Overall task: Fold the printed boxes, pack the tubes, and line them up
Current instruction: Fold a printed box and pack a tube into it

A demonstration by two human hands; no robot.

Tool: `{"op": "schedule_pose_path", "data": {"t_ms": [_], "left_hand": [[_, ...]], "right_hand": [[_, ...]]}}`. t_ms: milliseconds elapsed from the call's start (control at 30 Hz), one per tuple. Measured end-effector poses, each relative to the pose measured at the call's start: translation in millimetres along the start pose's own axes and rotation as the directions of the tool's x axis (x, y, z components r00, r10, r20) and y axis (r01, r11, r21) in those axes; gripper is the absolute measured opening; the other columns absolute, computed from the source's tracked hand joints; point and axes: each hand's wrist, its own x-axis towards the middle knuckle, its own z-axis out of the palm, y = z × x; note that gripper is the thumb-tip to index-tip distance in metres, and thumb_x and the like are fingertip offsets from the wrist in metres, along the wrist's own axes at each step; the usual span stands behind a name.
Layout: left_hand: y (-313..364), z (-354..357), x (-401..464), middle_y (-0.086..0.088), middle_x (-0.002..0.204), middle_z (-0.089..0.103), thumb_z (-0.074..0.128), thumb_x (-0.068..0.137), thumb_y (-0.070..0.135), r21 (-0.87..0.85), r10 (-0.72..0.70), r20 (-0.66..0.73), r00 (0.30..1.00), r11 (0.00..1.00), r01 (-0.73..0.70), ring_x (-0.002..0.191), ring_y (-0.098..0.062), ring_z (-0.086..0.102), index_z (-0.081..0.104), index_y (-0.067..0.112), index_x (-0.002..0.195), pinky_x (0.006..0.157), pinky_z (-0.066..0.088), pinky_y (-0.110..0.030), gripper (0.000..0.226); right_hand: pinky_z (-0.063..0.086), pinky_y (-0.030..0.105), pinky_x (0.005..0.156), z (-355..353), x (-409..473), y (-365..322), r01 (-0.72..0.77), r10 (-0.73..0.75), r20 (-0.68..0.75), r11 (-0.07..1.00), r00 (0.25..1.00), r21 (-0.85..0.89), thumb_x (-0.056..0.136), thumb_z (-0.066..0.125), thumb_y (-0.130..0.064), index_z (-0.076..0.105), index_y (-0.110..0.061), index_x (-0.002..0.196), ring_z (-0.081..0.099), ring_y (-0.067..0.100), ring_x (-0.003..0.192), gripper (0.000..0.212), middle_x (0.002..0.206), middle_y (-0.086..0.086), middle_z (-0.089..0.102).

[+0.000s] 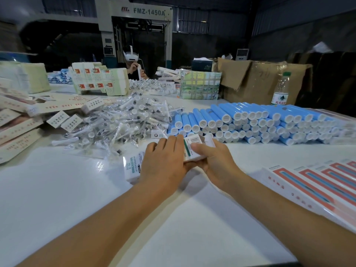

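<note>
A white printed box (pixel 132 166) with blue lettering lies on the white table (pixel 57 189) in front of me. My left hand (pixel 163 160) lies over its middle, fingers curled down on it. My right hand (pixel 213 160) grips the box's right end (pixel 192 149), thumb on top beside a barcode and green stripe. Just behind my hands, blue tubes with white caps (pixel 250 122) are stacked in a long pile. Finished boxes with red and blue print (pixel 317 182) lie side by side at the right.
A heap of bagged brush heads (pixel 125 120) lies at centre left. Flat unfolded boxes (pixel 17 128) pile up at the left edge. Behind stand carton stacks (pixel 100 79), a water bottle (pixel 281 89), brown cardboard (pixel 256 79), and a person wearing a headset (pixel 133 62).
</note>
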Motion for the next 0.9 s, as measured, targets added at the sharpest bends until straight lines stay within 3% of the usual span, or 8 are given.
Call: {"op": "schedule_pose_path", "data": {"t_ms": [67,167,300,367,433,567,700,900], "left_hand": [[1.5,0.2,-1.5,-0.014,0.098,0.066,0.044,0.083,0.058,0.010,0.033,-0.058,0.998,0.999,-0.033,0.083,-0.032,0.063,0.061,-0.004,0.116,0.070,0.048,-0.039,0.072],[3.8,-0.9,-3.9,-0.014,0.104,0.064,0.032,0.086,0.059,0.012,0.040,-0.026,0.999,0.999,-0.040,0.090,-0.031,0.062,0.057,-0.003,0.121,0.075,0.048,-0.040,0.076],[6.4,1.1,-6.6,-0.015,0.094,0.066,0.057,0.072,0.036,0.072,0.068,-0.064,0.996,0.995,-0.064,0.081,-0.032,0.064,0.063,-0.006,0.111,0.067,0.050,-0.040,0.057],[5.2,4.5,-7.5,-0.015,0.091,0.066,0.067,0.069,0.028,0.088,0.087,-0.111,0.990,0.993,-0.078,0.078,-0.032,0.064,0.064,-0.006,0.108,0.066,0.050,-0.039,0.051],[3.3,6.0,-8.3,-0.014,0.091,0.066,0.079,0.064,0.032,0.098,0.089,-0.112,0.990,0.992,-0.078,0.079,-0.031,0.064,0.065,-0.005,0.108,0.068,0.051,-0.038,0.059],[0.7,7.6,-7.0,-0.014,0.092,0.066,0.081,0.062,0.039,0.090,0.081,-0.113,0.990,0.993,-0.071,0.080,-0.031,0.064,0.064,-0.004,0.109,0.069,0.051,-0.040,0.066],[-4.5,7.5,-4.8,-0.014,0.103,0.065,0.075,0.077,0.041,0.082,0.041,-0.061,0.997,0.996,-0.036,0.090,-0.032,0.062,0.059,-0.002,0.119,0.077,0.048,-0.042,0.063],[-5.1,5.1,-2.7,-0.015,0.095,0.067,0.066,0.075,0.053,-0.010,0.040,-0.120,0.992,0.999,-0.041,0.081,-0.032,0.064,0.064,-0.004,0.111,0.071,0.050,-0.040,0.067]], "right_hand": [[0.057,0.036,0.072,-1.4,-2.9,3.2,0.142,-0.151,-0.021,0.961,0.988,-0.235,0.086,0.059,0.000,0.062,-0.007,0.091,0.068,0.022,0.076,0.009,0.084,0.009,0.070],[0.047,0.018,0.063,-0.1,-9.0,8.4,0.276,-0.345,0.044,0.660,0.938,-0.699,0.092,0.052,-0.014,0.056,-0.015,0.086,0.057,0.010,0.069,0.007,0.077,-0.005,0.062],[0.047,0.028,0.069,1.9,-12.3,14.7,0.296,-0.385,0.097,0.499,0.918,-0.814,0.098,0.042,-0.021,0.050,-0.018,0.102,0.058,0.014,0.081,0.010,0.088,-0.005,0.061],[0.043,0.021,0.067,3.1,-13.2,19.2,0.316,-0.396,0.120,0.477,0.910,-0.820,0.099,0.040,-0.022,0.049,-0.017,0.112,0.057,0.011,0.083,0.017,0.095,-0.004,0.061],[0.044,0.019,0.074,3.3,-13.3,21.8,0.313,-0.375,0.128,0.488,0.918,-0.815,0.099,0.039,-0.022,0.045,-0.014,0.127,0.058,0.010,0.093,0.030,0.108,-0.003,0.061],[0.046,0.037,0.096,2.9,-12.1,19.5,0.280,-0.286,0.127,0.594,0.950,-0.754,0.099,0.041,-0.029,0.044,-0.015,0.135,0.058,0.017,0.109,0.038,0.122,0.003,0.061],[0.052,0.044,0.093,4.9,-8.9,6.5,0.087,-0.076,0.044,0.927,0.996,-0.366,0.102,0.035,-0.027,0.063,-0.011,0.117,0.067,0.020,0.096,0.035,0.104,0.009,0.071],[0.056,0.042,0.086,0.0,-9.7,-0.5,0.108,-0.080,0.098,0.941,0.992,-0.321,0.097,0.035,-0.004,0.063,-0.003,0.110,0.066,0.029,0.100,0.031,0.106,0.020,0.067]]}}
